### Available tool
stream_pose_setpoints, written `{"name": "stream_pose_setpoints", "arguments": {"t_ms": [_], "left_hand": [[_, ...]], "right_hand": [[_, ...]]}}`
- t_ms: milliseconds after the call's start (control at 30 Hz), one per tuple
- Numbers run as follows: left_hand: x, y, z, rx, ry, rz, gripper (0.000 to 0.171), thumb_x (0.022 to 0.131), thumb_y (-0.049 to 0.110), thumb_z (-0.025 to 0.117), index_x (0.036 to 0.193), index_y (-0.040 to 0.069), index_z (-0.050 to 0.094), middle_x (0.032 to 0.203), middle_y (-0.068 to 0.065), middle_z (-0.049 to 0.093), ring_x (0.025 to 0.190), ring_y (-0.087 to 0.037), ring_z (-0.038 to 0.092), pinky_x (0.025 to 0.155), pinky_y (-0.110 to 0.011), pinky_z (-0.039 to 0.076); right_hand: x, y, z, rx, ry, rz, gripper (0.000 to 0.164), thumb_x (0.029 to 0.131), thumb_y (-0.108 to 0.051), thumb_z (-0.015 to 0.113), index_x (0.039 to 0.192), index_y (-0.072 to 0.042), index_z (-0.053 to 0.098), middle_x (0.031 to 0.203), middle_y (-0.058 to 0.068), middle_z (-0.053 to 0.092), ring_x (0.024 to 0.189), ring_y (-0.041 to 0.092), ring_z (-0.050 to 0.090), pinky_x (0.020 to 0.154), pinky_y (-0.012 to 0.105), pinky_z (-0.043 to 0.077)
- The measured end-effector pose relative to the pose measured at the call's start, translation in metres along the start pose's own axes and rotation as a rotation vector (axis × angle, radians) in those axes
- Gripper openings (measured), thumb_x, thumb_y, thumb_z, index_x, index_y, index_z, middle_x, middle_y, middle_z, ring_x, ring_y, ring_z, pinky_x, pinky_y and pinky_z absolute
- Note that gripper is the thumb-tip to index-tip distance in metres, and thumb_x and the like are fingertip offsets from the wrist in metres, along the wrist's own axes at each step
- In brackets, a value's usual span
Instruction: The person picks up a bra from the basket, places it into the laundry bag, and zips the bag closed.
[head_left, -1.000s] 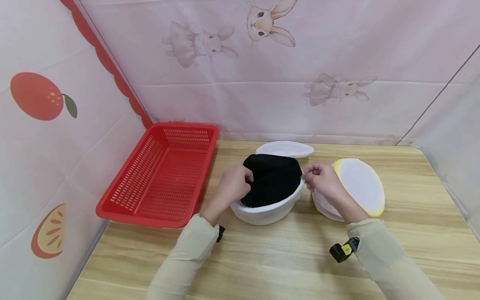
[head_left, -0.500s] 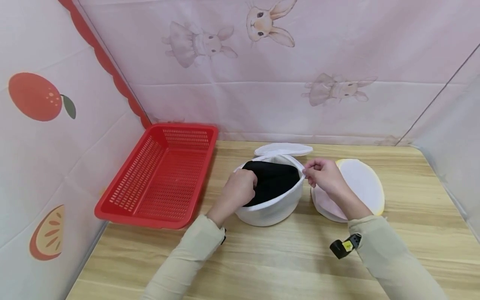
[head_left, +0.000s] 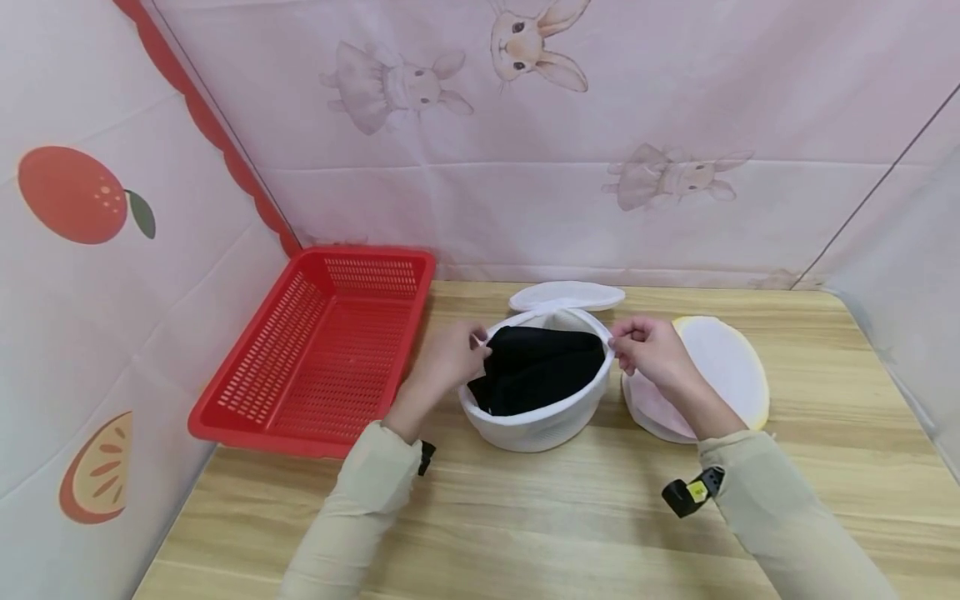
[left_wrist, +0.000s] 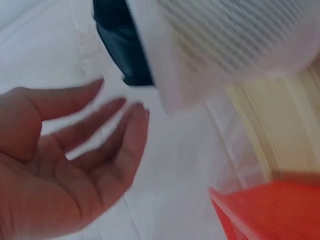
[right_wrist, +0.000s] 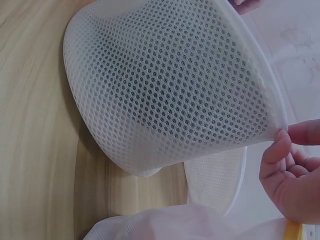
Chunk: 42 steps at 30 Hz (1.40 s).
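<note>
The left-wrist view alone reveals your half-spread left hand (left_wrist: 67, 185) empty; your right hand (head_left: 651, 352) pinches one round white mesh bag (head_left: 536, 431) holding black cloth (head_left: 546, 371).

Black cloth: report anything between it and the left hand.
Nothing visible is: the left wrist view shows only a gap between the left hand and the black cloth poking above the white mesh bag.

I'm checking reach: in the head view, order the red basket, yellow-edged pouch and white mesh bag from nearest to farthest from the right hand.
1. White mesh bag: in the middle, its rim pinched by the right hand.
2. Yellow-edged pouch: right of the bag.
3. Red basket: far left.
</note>
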<state>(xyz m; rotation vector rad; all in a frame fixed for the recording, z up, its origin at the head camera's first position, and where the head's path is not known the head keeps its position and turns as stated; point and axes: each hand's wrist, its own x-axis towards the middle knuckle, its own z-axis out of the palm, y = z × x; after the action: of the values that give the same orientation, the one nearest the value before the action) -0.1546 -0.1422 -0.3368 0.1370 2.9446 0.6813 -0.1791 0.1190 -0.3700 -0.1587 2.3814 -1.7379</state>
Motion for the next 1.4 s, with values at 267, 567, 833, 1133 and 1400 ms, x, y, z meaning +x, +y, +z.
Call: {"name": "stream_pose_setpoints", "arguments": {"t_ms": [267,567,833,1133,1400], "left_hand": [[0.011,-0.026,0.006,-0.006,-0.045,-0.148,0.012,0.082,0.013,0.062,0.085,0.002,0.064,0.081,-0.010,0.060,0.073,-0.023,0.054,0.062,-0.032,0.045],[0.010,-0.032,0.003,-0.097,0.106,-0.093,0.009,0.082,0.012,0.063,0.078,0.006,0.066,0.072,-0.005,0.062,0.069,-0.020,0.056,0.060,-0.028,0.044],[0.005,-0.029,-0.008,-0.262,0.185,-0.083,0.007,0.084,0.006,0.062,0.081,0.001,0.066,0.071,-0.009,0.061,0.058,-0.016,0.058,0.051,-0.025,0.047],[0.013,-0.039,-0.007,-0.230,0.097,-0.120,0.007,0.086,0.007,0.060,0.087,0.001,0.064,0.080,-0.013,0.063,0.060,-0.018,0.060,0.054,-0.025,0.050],[0.016,-0.043,-0.006,-0.258,0.050,-0.140,0.009,0.087,0.006,0.059,0.092,0.000,0.063,0.084,-0.015,0.063,0.061,-0.019,0.061,0.055,-0.026,0.051]], "right_hand": [[-0.001,0.001,0.000,0.002,0.003,0.001,0.012,0.086,0.005,0.049,0.094,0.014,0.052,0.066,0.004,0.051,0.053,0.009,0.048,0.048,0.020,0.043],[-0.002,-0.001,0.000,0.015,0.019,-0.006,0.012,0.086,0.005,0.050,0.094,0.014,0.052,0.064,0.003,0.051,0.052,0.008,0.047,0.047,0.020,0.042],[-0.003,-0.005,0.001,0.030,0.034,-0.003,0.012,0.085,0.004,0.051,0.093,0.013,0.051,0.064,0.002,0.052,0.052,0.008,0.047,0.046,0.020,0.041],[-0.003,0.001,0.007,-0.021,-0.086,0.022,0.013,0.088,0.001,0.049,0.094,0.012,0.052,0.068,0.007,0.053,0.053,0.010,0.048,0.049,0.022,0.045],[0.009,0.001,0.007,-0.011,-0.007,0.042,0.018,0.091,-0.003,0.044,0.097,0.012,0.052,0.073,0.009,0.053,0.056,0.010,0.050,0.053,0.023,0.047]]}}
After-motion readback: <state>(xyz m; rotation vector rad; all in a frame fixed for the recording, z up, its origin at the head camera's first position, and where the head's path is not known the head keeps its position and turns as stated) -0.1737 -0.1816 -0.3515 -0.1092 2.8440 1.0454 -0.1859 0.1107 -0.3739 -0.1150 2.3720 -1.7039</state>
